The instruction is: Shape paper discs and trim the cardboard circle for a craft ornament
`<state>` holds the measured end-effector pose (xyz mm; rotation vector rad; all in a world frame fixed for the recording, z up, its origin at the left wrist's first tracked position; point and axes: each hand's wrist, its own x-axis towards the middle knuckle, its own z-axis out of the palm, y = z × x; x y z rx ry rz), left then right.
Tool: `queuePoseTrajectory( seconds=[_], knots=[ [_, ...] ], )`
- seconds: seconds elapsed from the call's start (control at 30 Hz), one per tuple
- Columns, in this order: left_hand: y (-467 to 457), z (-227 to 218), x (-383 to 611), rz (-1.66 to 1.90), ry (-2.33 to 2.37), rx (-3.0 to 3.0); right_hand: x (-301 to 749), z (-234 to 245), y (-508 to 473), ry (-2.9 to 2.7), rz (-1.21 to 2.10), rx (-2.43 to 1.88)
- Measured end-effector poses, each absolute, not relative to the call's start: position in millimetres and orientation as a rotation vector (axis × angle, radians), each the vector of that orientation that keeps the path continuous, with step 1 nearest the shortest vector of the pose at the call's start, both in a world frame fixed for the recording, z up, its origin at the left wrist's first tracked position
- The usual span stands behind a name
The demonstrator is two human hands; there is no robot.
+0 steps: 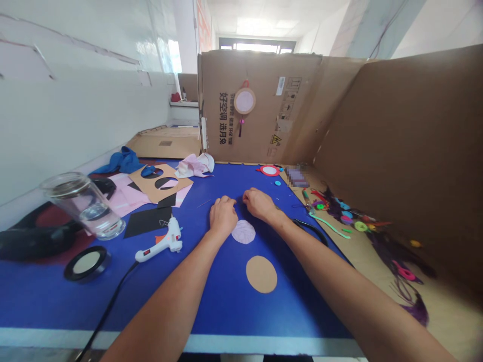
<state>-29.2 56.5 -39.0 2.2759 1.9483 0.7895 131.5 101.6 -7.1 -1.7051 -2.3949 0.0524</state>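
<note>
My left hand is closed over the blue tabletop, its fingertips pinched together. Close by on the right, my right hand is also closed, its fingertips facing the left ones across a small gap. Anything held in either hand is too small or hidden to make out. Just below them lies a pale lilac paper or fabric disc with a wrinkled surface. Nearer to me a round brown cardboard disc rests flat. Left of my left hand stands a white hot glue gun with a black cord.
On the left are a lidded glass jar, a black round tin, black paper and cardboard with cut holes. At right lie colourful buttons and purple tassels. A cardboard panel with a hanging round ornament stands behind.
</note>
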Motion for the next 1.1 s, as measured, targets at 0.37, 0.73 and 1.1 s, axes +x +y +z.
queuePoseTrajectory(
  seconds=[0.37,0.73,1.1],
  knots=[
    [57,-42,-24,0.859,1.972,2.22,181,0,83,-2.524,0.009,-1.64],
    [58,-42,-25,0.884,1.961,2.193,182,13,100,-2.528,-0.275,-1.724],
    [60,-41,-24,0.881,1.991,2.196,280,18,124,-2.142,-0.193,-2.109]
  ],
)
